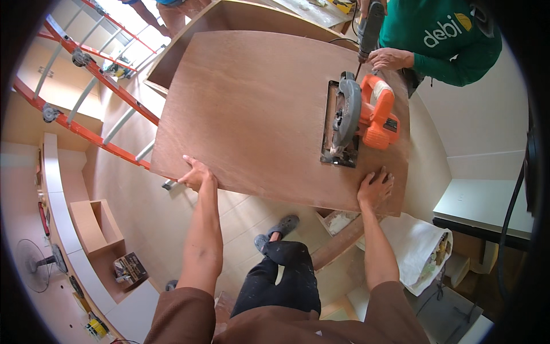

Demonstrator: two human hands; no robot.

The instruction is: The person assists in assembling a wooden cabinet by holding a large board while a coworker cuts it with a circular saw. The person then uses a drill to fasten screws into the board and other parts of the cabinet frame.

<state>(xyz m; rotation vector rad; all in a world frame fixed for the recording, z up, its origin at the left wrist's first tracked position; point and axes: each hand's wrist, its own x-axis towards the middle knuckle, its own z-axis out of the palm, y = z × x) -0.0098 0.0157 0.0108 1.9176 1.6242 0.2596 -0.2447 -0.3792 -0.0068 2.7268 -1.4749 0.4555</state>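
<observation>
A large brown plywood sheet (252, 109) lies flat in front of me. My left hand (196, 174) grips its near left corner, fingers curled over the edge. My right hand (375, 187) lies flat on top of the sheet near its near right edge, fingers spread. An orange and grey circular saw (361, 117) rests on the sheet just beyond my right hand, untouched by me. A person in a green top stands at the far right; their hand (391, 58) is by a dark power tool (369, 28) at the sheet's far edge.
A red and grey ladder (86, 69) leans at the left. An open wooden box (97, 226) stands on the tiled floor at lower left, with a fan (35, 265) nearby. A white sack (415, 243) lies at the right beside a white board (487, 206).
</observation>
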